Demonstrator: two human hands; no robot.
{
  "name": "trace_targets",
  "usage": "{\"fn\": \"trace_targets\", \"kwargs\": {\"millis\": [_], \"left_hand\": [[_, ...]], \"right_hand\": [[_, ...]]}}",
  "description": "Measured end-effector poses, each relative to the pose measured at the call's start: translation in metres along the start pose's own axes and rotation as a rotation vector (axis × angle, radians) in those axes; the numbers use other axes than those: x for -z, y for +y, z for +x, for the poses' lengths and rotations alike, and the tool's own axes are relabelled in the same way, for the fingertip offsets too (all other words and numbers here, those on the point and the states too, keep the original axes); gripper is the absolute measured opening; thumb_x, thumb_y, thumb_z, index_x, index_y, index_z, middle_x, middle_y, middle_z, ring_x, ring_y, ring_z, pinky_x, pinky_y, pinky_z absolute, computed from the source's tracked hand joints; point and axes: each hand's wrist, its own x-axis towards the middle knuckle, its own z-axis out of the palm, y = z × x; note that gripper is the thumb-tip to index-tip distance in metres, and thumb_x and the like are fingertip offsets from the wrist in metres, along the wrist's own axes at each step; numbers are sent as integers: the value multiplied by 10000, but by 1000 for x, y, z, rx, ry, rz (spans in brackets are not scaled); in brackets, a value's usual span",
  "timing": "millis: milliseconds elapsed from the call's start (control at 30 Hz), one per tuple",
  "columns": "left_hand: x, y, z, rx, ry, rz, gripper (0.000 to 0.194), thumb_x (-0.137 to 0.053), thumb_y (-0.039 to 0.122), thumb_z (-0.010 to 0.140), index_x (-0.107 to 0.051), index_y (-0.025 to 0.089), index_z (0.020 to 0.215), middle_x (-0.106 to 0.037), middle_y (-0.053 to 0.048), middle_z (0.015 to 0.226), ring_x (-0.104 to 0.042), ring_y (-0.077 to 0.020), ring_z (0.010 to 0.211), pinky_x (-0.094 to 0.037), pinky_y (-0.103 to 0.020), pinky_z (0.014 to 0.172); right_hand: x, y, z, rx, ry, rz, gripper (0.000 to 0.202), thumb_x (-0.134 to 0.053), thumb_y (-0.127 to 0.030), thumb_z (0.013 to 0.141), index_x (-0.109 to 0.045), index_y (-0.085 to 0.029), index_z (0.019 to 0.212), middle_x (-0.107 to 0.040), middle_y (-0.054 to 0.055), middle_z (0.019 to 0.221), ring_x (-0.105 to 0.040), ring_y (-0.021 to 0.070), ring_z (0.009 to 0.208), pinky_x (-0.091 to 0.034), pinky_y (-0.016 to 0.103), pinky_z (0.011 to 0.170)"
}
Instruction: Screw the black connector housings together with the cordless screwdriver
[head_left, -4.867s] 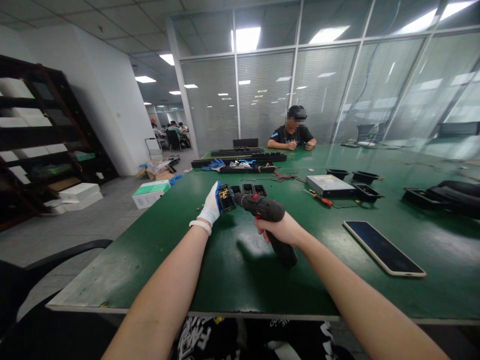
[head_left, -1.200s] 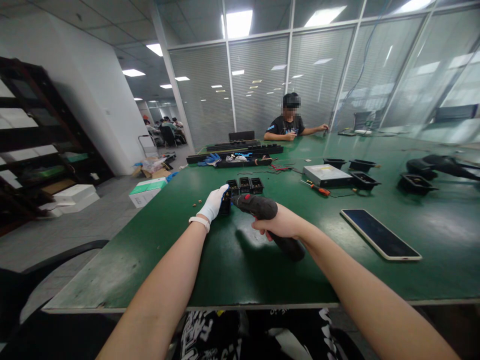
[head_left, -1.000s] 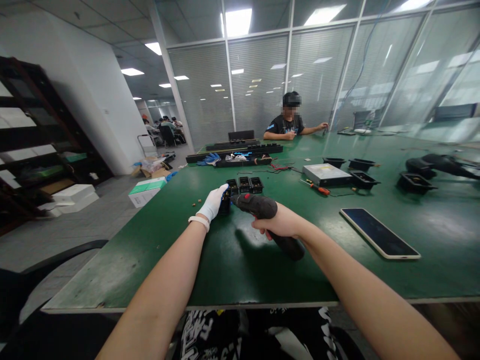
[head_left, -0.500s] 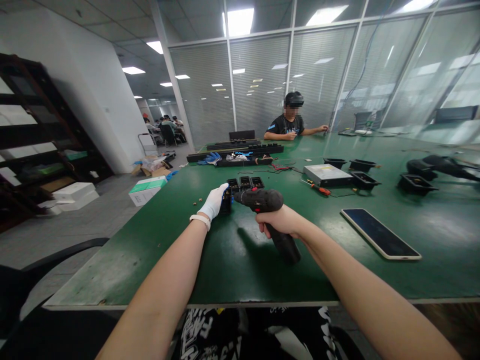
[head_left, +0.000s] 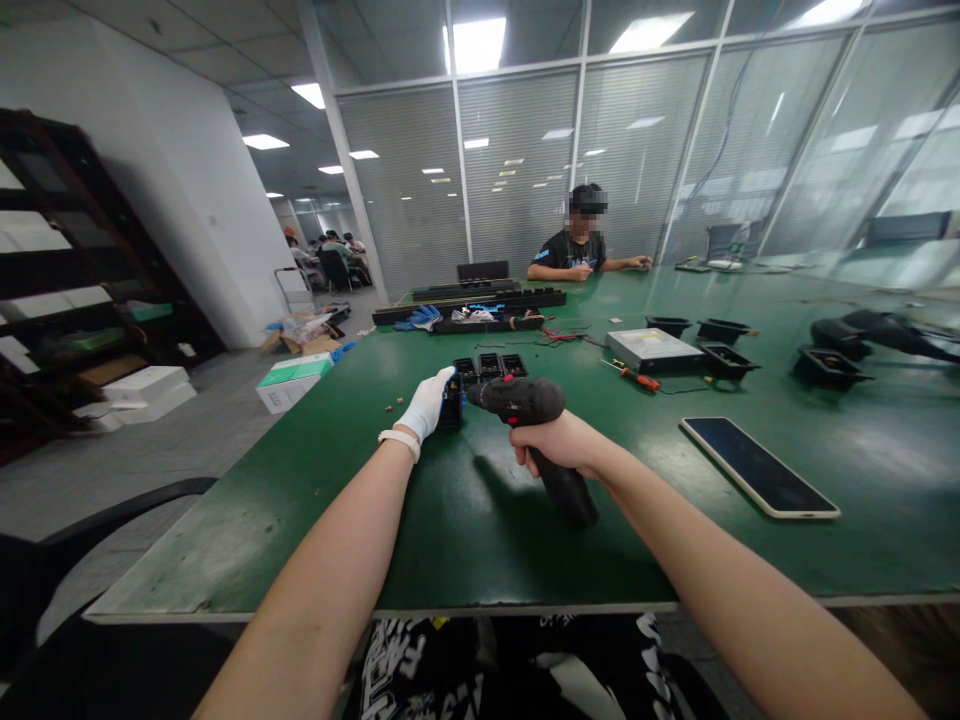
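Observation:
My left hand (head_left: 429,404), in a white glove with a band at the wrist, grips a small black box (head_left: 451,408) standing on the green table (head_left: 300,480). My right hand (head_left: 551,440) is bare and wrapped round the handle of a black cordless drill (head_left: 525,400). The drill points left, its tip at the box beside my left fingers; whether it touches is hidden. Just behind stand more black boxes (head_left: 490,366) in a row. Two small brass-coloured pieces (head_left: 394,404) lie left of my gloved hand.
A phone (head_left: 759,468) lies at the right, with a screwdriver (head_left: 637,378), a silver box (head_left: 652,350) and several black trays (head_left: 831,366) beyond. Blue gloves (head_left: 420,318) and long black bars (head_left: 487,322) lie at the back. A person (head_left: 574,250) sits across the table.

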Motion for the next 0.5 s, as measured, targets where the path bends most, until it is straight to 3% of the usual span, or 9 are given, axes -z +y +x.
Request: {"fn": "trace_targets", "kwargs": {"millis": [233, 333, 500], "left_hand": [[2, -1, 1, 59, -12, -8, 527, -837, 695, 988, -873, 177, 1077, -835, -120, 869, -802, -302, 705, -669, -418, 689], [1, -1, 1, 70, -21, -7, 532, -816, 703, 997, -873, 179, 1065, -832, -124, 866, -790, -300, 676, -657, -419, 670], [0, -1, 1, 59, -38, -11, 571, -831, 742, 968, -868, 182, 1073, -830, -121, 869, -773, -289, 644, -645, -411, 652]], "right_hand": [[1, 1, -1, 68, -35, -79, 330, -711, -125, 938, -672, -196, 618, -733, 47, 593, -629, 141, 459, -491, 240, 480], [0, -5, -7, 58, -8, -60, 261, -765, -177, 999, -701, -191, 746, -768, 39, 647, -663, 145, 473, -507, 233, 475], [0, -5, -8, 43, 33, -34, 145, -855, -230, 994, -714, -216, 966, -827, 32, 797, -778, 209, 541, -593, 277, 501]]}}
